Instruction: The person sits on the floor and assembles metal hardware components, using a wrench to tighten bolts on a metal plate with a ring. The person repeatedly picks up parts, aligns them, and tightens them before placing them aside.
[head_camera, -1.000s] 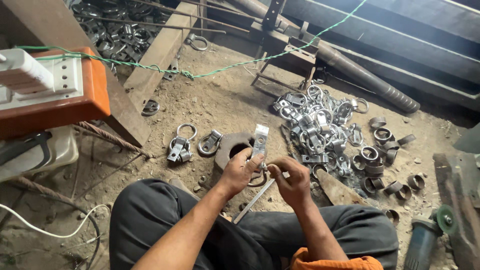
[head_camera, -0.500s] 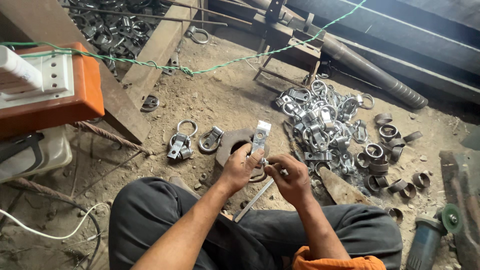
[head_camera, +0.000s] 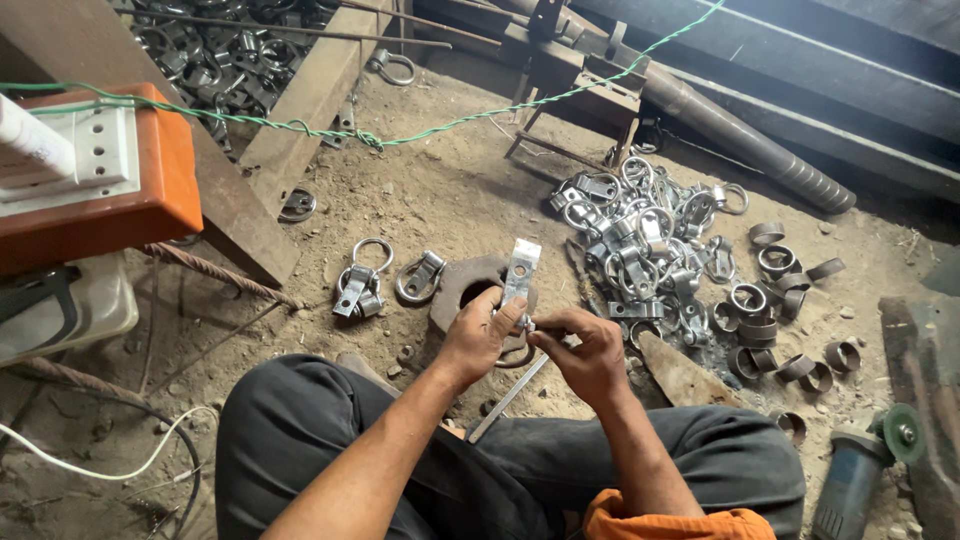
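My left hand (head_camera: 482, 338) grips a flat silver metal strap (head_camera: 518, 270) with holes, held upright over a round iron block with a hole (head_camera: 463, 288). My right hand (head_camera: 585, 350) pinches a small part against the strap's lower end, fingertips touching the left hand; what that part is I cannot make out. A metal ring lies under the hands, mostly hidden. Both hands hover above sandy ground, between my knees in dark trousers.
A heap of shiny pipe clamps and rings (head_camera: 640, 240) lies to the right, loose ring bands (head_camera: 790, 320) beyond it. Two finished clamps (head_camera: 360, 285) sit left. An orange box (head_camera: 100, 180), green cord (head_camera: 420, 130), steel pipe (head_camera: 740, 140), an angle grinder (head_camera: 860, 470) and a rod (head_camera: 505, 400) surround me.
The view has shifted slightly. My hands stay together on the strap, which has tilted a little; nothing was picked up or released.
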